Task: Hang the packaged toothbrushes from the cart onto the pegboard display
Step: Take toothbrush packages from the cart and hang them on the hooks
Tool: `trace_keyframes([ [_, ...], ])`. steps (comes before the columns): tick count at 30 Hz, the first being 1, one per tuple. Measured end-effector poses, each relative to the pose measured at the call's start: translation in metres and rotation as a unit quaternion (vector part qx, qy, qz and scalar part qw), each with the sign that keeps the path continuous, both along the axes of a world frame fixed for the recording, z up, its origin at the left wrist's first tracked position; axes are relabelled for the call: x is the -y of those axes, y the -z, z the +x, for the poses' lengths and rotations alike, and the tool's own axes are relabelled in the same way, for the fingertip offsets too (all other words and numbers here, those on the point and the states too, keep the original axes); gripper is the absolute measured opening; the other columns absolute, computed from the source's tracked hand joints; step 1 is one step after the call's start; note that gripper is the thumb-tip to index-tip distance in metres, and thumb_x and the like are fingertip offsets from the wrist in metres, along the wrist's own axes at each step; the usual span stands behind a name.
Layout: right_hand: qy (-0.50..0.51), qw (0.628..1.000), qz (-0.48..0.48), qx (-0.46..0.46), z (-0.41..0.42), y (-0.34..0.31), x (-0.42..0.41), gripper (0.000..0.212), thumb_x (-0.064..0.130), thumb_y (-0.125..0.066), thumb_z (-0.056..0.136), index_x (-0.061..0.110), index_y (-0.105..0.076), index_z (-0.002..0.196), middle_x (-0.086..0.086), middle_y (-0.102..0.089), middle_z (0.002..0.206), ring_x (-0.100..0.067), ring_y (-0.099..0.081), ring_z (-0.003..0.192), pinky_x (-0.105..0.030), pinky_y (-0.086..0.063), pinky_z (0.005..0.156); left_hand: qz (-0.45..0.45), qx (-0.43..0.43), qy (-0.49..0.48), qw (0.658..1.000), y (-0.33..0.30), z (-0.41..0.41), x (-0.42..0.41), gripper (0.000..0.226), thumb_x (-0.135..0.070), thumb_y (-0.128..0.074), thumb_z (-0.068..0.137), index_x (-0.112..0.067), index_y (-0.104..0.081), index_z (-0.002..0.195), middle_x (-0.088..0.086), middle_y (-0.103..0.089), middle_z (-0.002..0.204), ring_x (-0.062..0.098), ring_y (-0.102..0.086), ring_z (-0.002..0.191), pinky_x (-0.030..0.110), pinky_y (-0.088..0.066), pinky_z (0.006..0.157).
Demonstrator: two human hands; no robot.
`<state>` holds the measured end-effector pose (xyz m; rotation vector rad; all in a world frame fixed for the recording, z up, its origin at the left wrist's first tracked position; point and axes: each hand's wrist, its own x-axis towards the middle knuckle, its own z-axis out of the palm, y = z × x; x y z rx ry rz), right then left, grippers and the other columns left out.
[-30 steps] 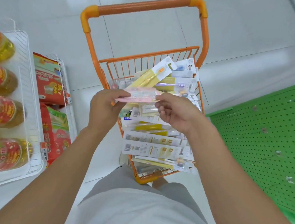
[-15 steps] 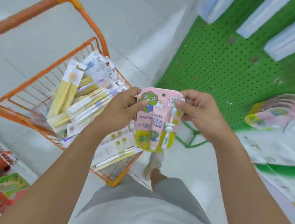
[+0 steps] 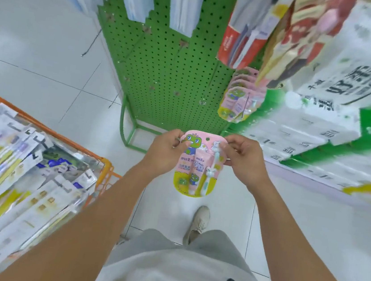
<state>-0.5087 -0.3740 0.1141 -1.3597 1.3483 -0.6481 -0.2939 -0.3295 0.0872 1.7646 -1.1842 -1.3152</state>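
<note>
held pack: a pink and yellow blister card with a green cartoon frog, a pink toothpaste tube and a small child's toothbrush (image 3: 196,165) hangs upright in the middle of the frame, held by its top corners, above the white tiled floor (image 3: 49,58).
left hand: the left hand (image 3: 166,154) pinches the card's upper left corner, thumb on the printed front, other fingers curled behind.
right hand: the right hand (image 3: 244,158) pinches the upper right corner, thumb and forefinger closed on the card's edge beside the toothbrush head.
pegboard: a green perforated metal pegboard stand (image 3: 165,67) rises through the upper centre, its tube frame foot on the floor just above the hands; several thin bare hooks stick out of it.
hung stock: a bunch of matching pink frog packs (image 3: 239,100) hangs at the board's right edge, above and right of the held pack; blurred red and white packs hang higher, and pale blue-white packs across the top.
cart: an orange wire shopping cart (image 3: 106,168) sits at the lower left, heaped with long white and yellow packaged toothbrushes (image 3: 21,190).
right side: blurred white and green cartons with printed characters (image 3: 323,110) fill the upper right.
person: grey shorts and one pale shoe (image 3: 198,223) show at lower centre.
</note>
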Motion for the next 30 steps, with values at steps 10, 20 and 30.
trace_keyframes([
  [10,0.011,0.994,-0.084,-0.063,-0.078,0.042,0.090,0.012,0.011,-0.065,0.095,0.014,-0.073,0.087,-0.001,-0.073,0.079,-0.016,-0.066,0.068,-0.043,-0.060,0.070,0.042,0.097,-0.078,0.991,0.011,-0.112,0.080,0.025,-0.031,-0.056,0.100,-0.012,-0.061,0.116,0.004,-0.066,0.107,0.027,-0.063,0.102,0.042,-0.052,0.089],
  [20,-0.019,0.991,-0.105,-0.086,-0.077,0.071,0.123,0.011,0.009,-0.064,0.096,0.003,-0.072,0.090,-0.008,-0.072,0.080,-0.016,-0.062,0.066,-0.030,-0.051,0.067,0.087,0.042,-0.072,0.993,0.013,-0.113,0.091,0.032,-0.021,-0.050,0.104,-0.023,-0.052,0.136,-0.001,-0.055,0.134,0.013,-0.053,0.104,0.025,-0.039,0.077],
  [30,0.031,0.984,-0.141,-0.101,-0.069,0.073,0.146,0.013,0.010,-0.064,0.095,0.003,-0.071,0.086,-0.012,-0.070,0.077,-0.027,-0.066,0.073,-0.010,-0.039,0.059,0.112,0.047,-0.068,0.990,0.018,-0.104,0.091,0.057,-0.029,-0.053,0.103,-0.022,-0.032,0.156,0.000,-0.038,0.158,0.021,-0.050,0.132,0.035,-0.046,0.104],
])
